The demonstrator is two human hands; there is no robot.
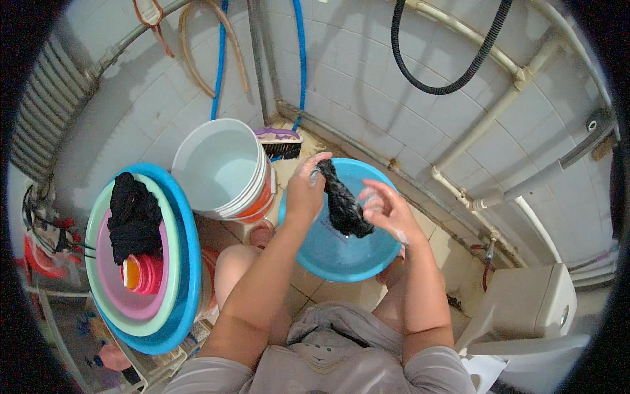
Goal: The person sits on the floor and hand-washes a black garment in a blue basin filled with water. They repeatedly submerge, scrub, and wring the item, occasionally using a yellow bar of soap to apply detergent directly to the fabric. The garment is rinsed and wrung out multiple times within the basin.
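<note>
My left hand (pixel 308 190) pinches the upper end of a wet black cloth (pixel 342 207), which looks like a small garment streaked with whitish suds. The cloth hangs bunched and slanting over a round blue basin (pixel 315 257), its lower end toward my right hand. Fingers curved and apart, my right hand (pixel 390 213) is beside the cloth, with suds on the fingers and nothing in its grasp. The basin stands on the floor between my legs and has cloudy water in it.
Left of the basin stands a white bucket (pixel 187 141) of water, with a brush (pixel 281 143) behind it. Nested basins (pixel 191 289) at the left bear black clothing (pixel 134 217) and a pink-red container (pixel 149 274). A toilet (pixel 525 302) is at the right; pipes (pixel 472 134) run along the wall.
</note>
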